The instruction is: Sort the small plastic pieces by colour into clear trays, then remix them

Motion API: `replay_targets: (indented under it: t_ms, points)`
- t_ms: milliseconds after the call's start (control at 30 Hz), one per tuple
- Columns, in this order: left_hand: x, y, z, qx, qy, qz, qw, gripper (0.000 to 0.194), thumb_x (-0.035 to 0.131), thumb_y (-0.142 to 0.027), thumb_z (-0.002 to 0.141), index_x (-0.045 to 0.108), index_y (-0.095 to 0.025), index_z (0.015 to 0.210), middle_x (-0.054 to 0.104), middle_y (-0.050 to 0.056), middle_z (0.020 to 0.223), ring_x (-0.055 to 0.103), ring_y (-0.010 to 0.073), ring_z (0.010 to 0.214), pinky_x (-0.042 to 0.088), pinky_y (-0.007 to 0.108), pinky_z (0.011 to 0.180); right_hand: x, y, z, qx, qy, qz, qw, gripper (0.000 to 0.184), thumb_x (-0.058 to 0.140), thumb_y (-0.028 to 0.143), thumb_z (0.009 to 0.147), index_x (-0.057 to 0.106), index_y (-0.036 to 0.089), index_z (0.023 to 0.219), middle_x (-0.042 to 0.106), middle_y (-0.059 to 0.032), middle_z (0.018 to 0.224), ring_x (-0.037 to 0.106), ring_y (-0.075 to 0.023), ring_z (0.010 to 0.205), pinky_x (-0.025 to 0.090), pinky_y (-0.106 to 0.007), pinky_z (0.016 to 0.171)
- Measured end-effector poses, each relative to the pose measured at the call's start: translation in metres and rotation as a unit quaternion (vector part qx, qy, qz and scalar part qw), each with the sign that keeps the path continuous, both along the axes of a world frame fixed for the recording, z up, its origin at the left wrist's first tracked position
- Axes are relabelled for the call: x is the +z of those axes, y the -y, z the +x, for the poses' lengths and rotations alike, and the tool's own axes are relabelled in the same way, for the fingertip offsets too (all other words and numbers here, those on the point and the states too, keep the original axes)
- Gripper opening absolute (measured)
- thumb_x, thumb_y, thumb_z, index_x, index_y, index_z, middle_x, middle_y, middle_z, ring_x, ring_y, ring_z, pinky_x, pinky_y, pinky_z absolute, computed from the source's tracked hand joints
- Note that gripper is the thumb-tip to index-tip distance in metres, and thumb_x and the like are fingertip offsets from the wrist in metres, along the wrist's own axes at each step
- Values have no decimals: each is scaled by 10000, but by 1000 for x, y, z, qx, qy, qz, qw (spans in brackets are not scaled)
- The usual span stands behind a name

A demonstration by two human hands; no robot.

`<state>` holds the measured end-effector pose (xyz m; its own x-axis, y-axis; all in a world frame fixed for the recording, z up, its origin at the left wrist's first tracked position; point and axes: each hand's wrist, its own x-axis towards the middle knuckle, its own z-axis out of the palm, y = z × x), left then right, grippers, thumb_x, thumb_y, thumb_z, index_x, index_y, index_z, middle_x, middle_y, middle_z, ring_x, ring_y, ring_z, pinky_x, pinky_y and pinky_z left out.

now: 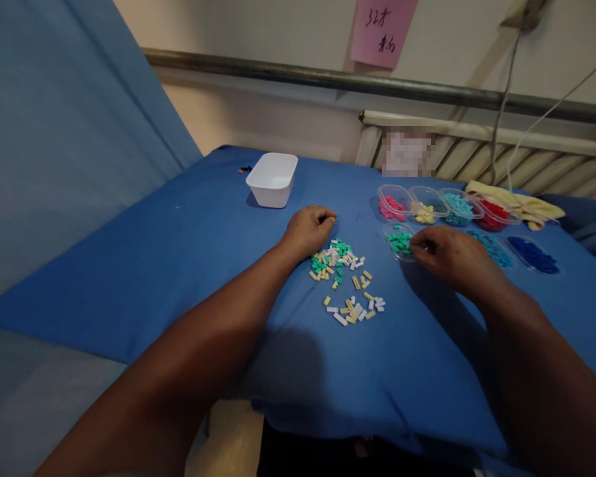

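A loose pile of small green, white and tan bricks [345, 278] lies on the blue cloth [189, 265]. My left hand [308, 228] rests just behind the pile, fingers curled shut; what is inside them is hidden. My right hand [449, 255] reaches over a clear dish of green bricks [398, 240], its fingertips pinched at the dish's right rim. Whether a brick sits between them I cannot see.
Clear dishes hold pink [393, 202], yellow [426, 211], teal [457, 207], red [494, 212], light blue [494, 248] and dark blue [534, 255] bricks. A white tub [272, 179] stands at the back left. A yellow cloth [531, 205] and a radiator [501, 159] lie behind.
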<state>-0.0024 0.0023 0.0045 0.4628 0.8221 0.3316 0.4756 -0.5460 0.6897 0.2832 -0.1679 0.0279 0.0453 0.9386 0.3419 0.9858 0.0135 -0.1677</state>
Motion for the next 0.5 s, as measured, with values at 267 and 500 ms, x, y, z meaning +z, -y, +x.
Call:
replay_targets:
  t_ms: [267, 500]
  points:
    - [16, 1, -10, -46, -21, 23, 998, 253, 635, -265, 941, 846, -184, 1055, 814, 87, 1116, 745, 234, 1046, 564, 372, 1007, -6, -1, -6, 16, -23, 49, 998, 260, 639, 372, 1007, 821, 210, 1097, 815, -132, 1072, 758, -308, 936, 580, -436, 827]
    - [59, 27, -38, -254, -184, -150, 938, 234, 706, -355, 862, 851, -210, 973, 760, 28, 790, 643, 173, 662, 452, 282, 608, -11, -7, -85, 296, -98, 24, 950, 329, 593, 180, 1054, 780, 215, 1323, 789, -142, 1348, 728, -302, 1242, 578, -497, 1088]
